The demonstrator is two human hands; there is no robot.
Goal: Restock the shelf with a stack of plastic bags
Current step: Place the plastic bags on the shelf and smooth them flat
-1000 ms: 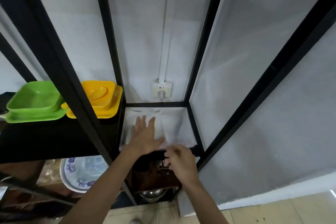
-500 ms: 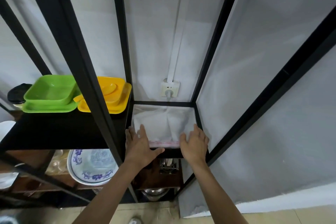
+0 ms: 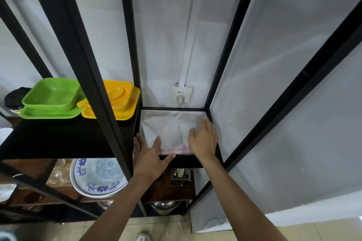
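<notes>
A flat stack of clear plastic bags (image 3: 168, 129) with a pink strip along its front edge lies on the narrow black shelf (image 3: 184, 160), filling most of the compartment. My left hand (image 3: 149, 154) rests flat on the stack's front left corner, fingers spread. My right hand (image 3: 204, 139) lies palm down on the stack's right side, fingers pointing toward the back. Neither hand grips anything.
Black frame posts (image 3: 101, 92) border the compartment. Green dishes (image 3: 51, 100) and yellow dishes (image 3: 119, 100) sit on the shelf to the left. A blue-patterned plate (image 3: 96, 178) and metal ware (image 3: 179, 176) are on lower shelves. A wall socket (image 3: 181, 94) is behind.
My right hand has moved from the shelf's front edge onto the right side of the stack. My left hand has slid back to the front left corner. The camera has shifted slightly.
</notes>
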